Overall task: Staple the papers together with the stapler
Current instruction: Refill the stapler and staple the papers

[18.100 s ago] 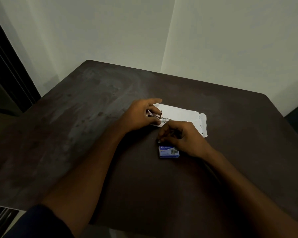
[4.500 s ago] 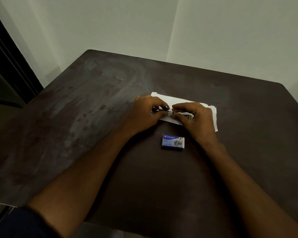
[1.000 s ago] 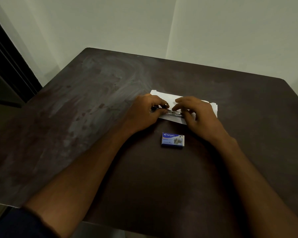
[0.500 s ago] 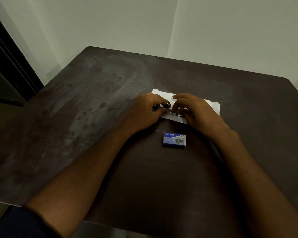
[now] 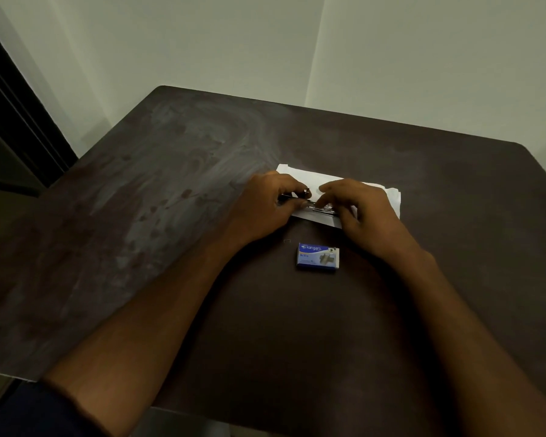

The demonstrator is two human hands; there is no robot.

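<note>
white papers (image 5: 300, 175), one stack; one stapler (image 5: 321, 211), left hand (image 5: 265, 205) and right hand (image 5: 364, 216) both clamped on it; one staple box (image 5: 318, 257).

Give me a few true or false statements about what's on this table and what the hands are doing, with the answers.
1. The staple box lies on the table, nearer the person than the papers. True.
2. The stapler lies untouched. False: the left hand grips it, and the right hand pinches its metal part.
3. The papers are white. True.
4. The staple box rests on the papers. False: it lies on the bare table, apart from them.
</note>
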